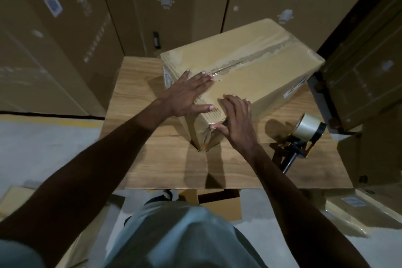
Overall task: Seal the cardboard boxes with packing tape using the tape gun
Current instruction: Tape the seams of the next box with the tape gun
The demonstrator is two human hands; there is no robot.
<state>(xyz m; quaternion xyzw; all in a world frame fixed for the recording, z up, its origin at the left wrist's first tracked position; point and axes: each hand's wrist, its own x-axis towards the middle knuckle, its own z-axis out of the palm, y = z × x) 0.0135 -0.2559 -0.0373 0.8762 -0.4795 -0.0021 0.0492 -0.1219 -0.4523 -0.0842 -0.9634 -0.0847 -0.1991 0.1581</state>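
Observation:
A brown cardboard box [256, 67] lies at an angle on the wooden table [152, 159], with clear tape along its top seam. My left hand [187, 95] lies flat on the box's near top, fingers straight, pressing the tape by the seam. My right hand [236, 117] rests over the near corner, fingers on the top edge and thumb against the end face. The tape gun [304, 135] with its roll of clear tape lies on the table to the right of the box, held by neither hand.
Tall stacked cartons [65, 28] wall in the back and left. More boxes [369, 72] crowd the right side. An open carton [219, 202] sits under the table's front edge. Flattened, wrapped cardboard [356, 209] lies on the grey floor at right.

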